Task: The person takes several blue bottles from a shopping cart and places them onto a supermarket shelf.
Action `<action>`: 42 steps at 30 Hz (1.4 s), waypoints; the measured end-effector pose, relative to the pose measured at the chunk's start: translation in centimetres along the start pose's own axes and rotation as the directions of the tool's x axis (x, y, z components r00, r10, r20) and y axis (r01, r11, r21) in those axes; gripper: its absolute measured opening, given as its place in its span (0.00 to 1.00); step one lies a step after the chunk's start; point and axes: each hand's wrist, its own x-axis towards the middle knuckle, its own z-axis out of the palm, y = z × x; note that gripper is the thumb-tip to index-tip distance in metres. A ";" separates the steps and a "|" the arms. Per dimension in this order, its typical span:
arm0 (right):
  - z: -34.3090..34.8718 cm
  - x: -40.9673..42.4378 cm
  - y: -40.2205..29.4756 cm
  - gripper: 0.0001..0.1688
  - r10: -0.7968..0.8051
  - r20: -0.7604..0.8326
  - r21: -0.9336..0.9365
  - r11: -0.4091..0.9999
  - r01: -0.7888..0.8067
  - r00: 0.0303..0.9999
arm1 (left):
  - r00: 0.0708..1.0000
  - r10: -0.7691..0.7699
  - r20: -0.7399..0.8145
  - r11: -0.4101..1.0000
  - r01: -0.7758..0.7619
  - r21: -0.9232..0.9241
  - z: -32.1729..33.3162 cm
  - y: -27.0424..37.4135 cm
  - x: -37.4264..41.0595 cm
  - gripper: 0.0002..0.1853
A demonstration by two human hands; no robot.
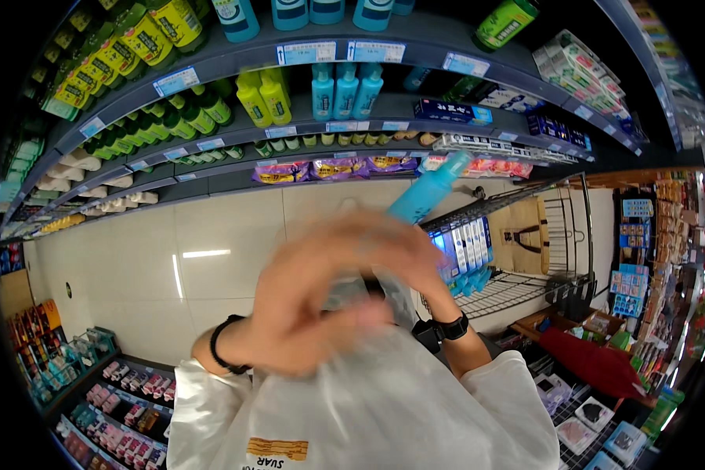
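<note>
My left hand [305,282], with a black band on its wrist, is raised close to the camera and blurred. Its fingers curve over and the thumb stands apart, with nothing visible between them. Behind its fingertips is my right hand [414,252], partly hidden and wearing a black wristwatch [451,326]. A blue pump bottle [429,191] slants up and to the right from the right hand, which appears closed around its lower end. The fingers cover that end, so the exact grip is unclear.
A wire shopping cart [564,223] stands at right, holding boxed goods [470,247], blue packs [473,282] and a wooden board [514,235]. Ahead, shelves [211,147] carry green bottles [179,126], blue bottles [345,91] and purple packs [338,168]. Display racks [129,405] flank me at lower left.
</note>
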 end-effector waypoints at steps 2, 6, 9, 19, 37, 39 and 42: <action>-0.9 2.0 -1.4 0.26 -0.008 0.034 0.090 0.996 0.005 0.999 | 0.996 0.083 0.033 0.982 -0.076 -0.172 0.0 2.1 2.1 0.18; -3.2 5.4 -2.9 0.26 -0.090 0.014 0.091 0.992 0.088 0.996 | 0.985 0.150 0.081 0.896 -0.101 -0.432 1.0 1.5 5.7 0.18; -4.4 6.9 -3.3 0.27 -0.087 0.055 -0.032 0.996 0.088 0.995 | 0.980 0.166 0.113 0.829 -0.077 -0.553 1.8 1.0 7.0 0.18; -6.5 9.3 -4.3 0.26 -0.122 0.070 -0.099 0.987 0.128 0.990 | 0.966 0.195 0.171 0.647 0.004 -0.762 5.1 0.7 9.8 0.18; -7.6 8.5 -2.2 0.22 -0.130 -0.091 -0.044 0.991 0.126 0.987 | 0.952 0.119 0.283 0.555 0.173 -0.813 7.2 -0.1 9.9 0.17; -8.0 8.3 -2.0 0.21 -0.104 -0.110 -0.058 0.993 0.099 0.988 | 0.948 0.118 0.294 0.542 0.187 -0.819 7.3 -0.3 10.1 0.17; -7.8 8.6 -2.2 0.21 -0.171 -0.111 -0.177 0.973 0.150 0.979 | 0.946 0.115 0.303 0.526 0.201 -0.826 7.2 -0.3 10.2 0.17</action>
